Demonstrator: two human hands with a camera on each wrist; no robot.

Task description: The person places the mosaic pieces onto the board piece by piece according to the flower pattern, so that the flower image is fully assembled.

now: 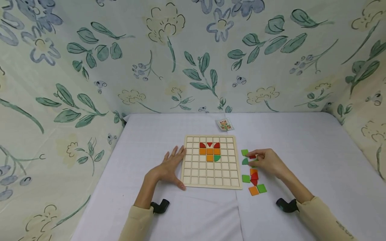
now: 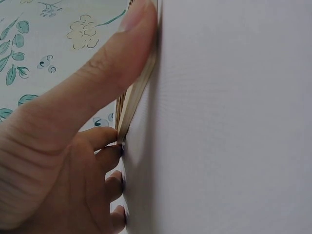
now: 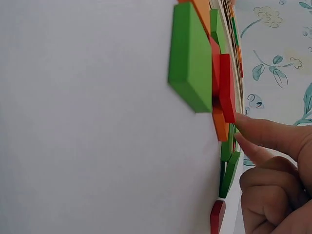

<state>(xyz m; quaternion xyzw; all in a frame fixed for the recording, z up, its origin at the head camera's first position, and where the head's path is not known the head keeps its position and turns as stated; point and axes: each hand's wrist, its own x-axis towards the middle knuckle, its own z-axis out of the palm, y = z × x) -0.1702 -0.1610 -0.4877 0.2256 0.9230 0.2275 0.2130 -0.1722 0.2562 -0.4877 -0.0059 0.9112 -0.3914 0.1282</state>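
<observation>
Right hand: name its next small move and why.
The right hand should probably take the loose rounded green piece: it lies by the fingers, and the lowest orange square on the board has a curved green piece only on its right.

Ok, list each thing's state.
Grid board: flat, partly filled.
Placed pieces: set in cells.
Loose pieces: scattered right of the board.
Picture card: face up beyond the board.
Cloth: creased near the front.
Left hand: fingers spread, touching the board.
Right hand: at loose pieces; grip unclear.

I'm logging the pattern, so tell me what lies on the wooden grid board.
On the wooden grid board: two red quarter-circles, a red triangle, four orange squares and a green quarter-circle. Whatever is beneath these pieces is covered.
</observation>
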